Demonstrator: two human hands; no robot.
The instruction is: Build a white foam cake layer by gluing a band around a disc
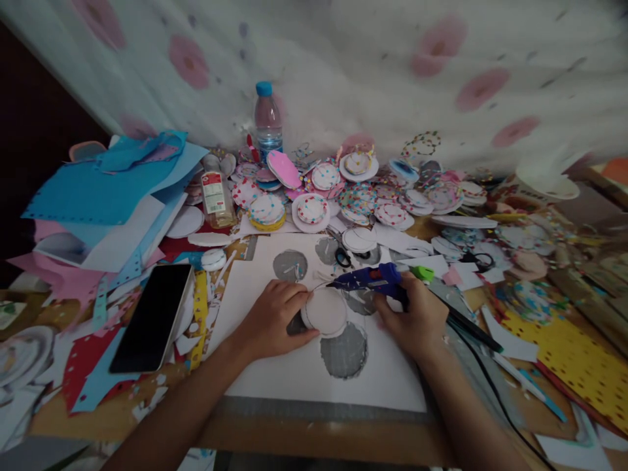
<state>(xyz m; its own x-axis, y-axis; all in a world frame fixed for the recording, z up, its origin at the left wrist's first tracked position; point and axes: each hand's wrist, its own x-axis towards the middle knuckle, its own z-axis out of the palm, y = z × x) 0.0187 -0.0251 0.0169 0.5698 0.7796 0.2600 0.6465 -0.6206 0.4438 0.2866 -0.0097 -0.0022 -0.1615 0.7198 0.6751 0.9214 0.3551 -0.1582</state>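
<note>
My left hand presses its curled fingers on the left edge of a round white foam disc lying on a large white sheet. My right hand grips a blue glue gun whose nozzle points left, touching the disc's upper rim. The sheet has grey round cut-out holes around the disc.
A black phone lies to the left. Blue, pink and white foam sheets are stacked at far left. Several decorated discs, a water bottle, a small jar and scissors crowd the back. The gun's cord runs right; a yellow dotted sheet lies there.
</note>
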